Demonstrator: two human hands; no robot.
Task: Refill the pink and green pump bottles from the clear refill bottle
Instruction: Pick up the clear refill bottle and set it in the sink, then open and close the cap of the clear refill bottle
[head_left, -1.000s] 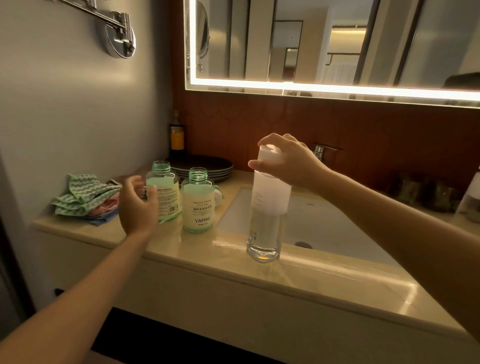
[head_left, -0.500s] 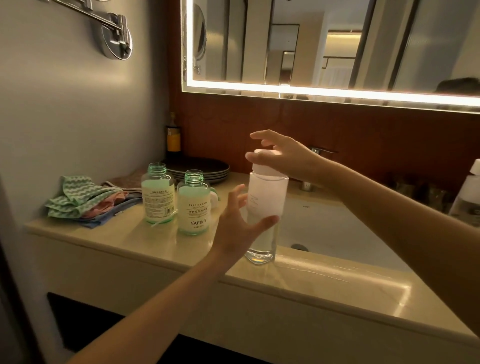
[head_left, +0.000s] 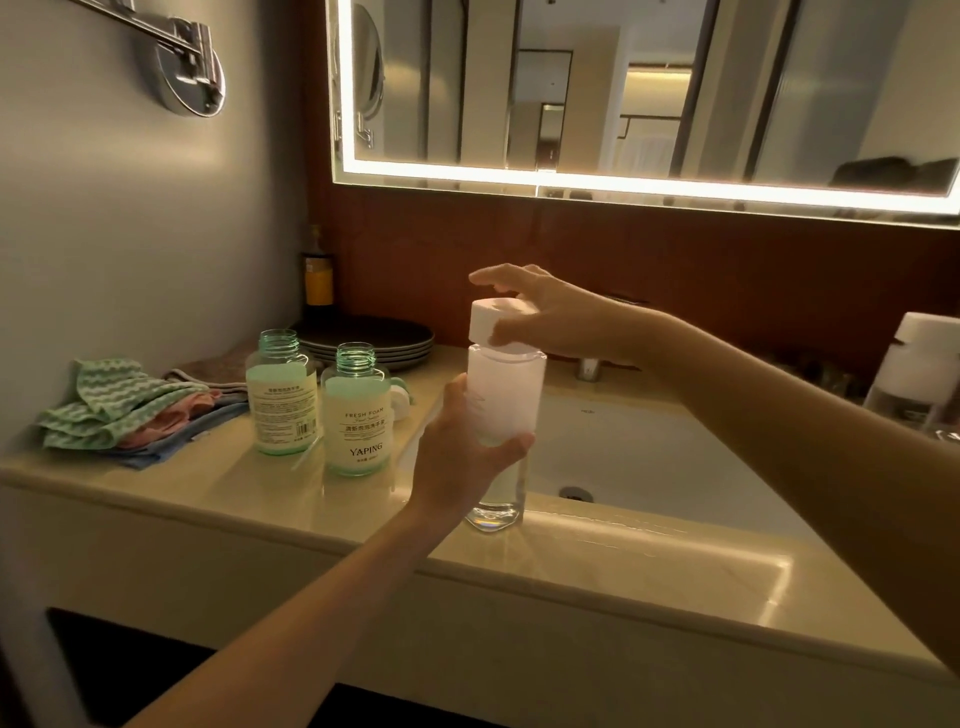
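Clear plastic refill bottle (head_left: 506, 400) stands on the surface (head_left: 260, 493) right at the front rim of the sink (head_left: 649, 452), white cap (head_left: 491, 325) still on. What's new: the left hand (head_left: 457, 462) was over by the pump bottles a second ago. Now it has come across and wraps around the refill bottle's middle, thumb across the front. The right hand (head_left: 550, 317) sits on top, thumb and fingers pinching the white cap.

So I'd say it's braced for a twist-off, and no pouring has started. The nearer pump bottle (head_left: 356, 421) and farther pump bottle (head_left: 280, 400) wait just left of the sink with necks open. Both look greenish to me, so I can't tell which is the pink one. Striped cloths (head_left: 114, 410) lie further left of the sink, dark plates (head_left: 384, 340) back-left of it.
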